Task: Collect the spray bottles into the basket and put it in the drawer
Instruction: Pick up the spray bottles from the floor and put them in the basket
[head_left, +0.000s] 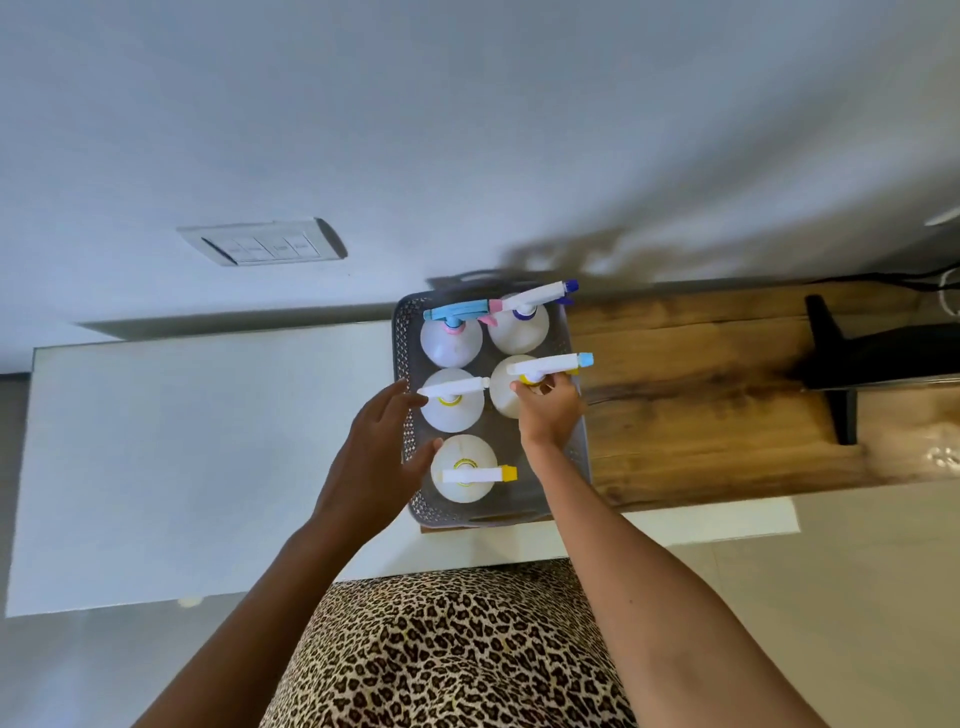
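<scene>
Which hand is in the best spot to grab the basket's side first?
Probably the left. The left hand is open and empty, right beside the basket, at its left wall. The right hand is busy gripping the neck of the blue-tipped spray bottle inside it.

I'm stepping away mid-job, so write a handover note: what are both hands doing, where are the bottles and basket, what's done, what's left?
Left hand: open, holding nothing, beside the basket's left wall.
Right hand: grips the neck of the blue-nozzle bottle, which stands in the basket.
Done: five spray bottles stand in the basket, which sits on the wooden counter; no bottle shows outside it.
Left: release the bottle, then probably carry the basket to the drawer, which is out of view.
</scene>
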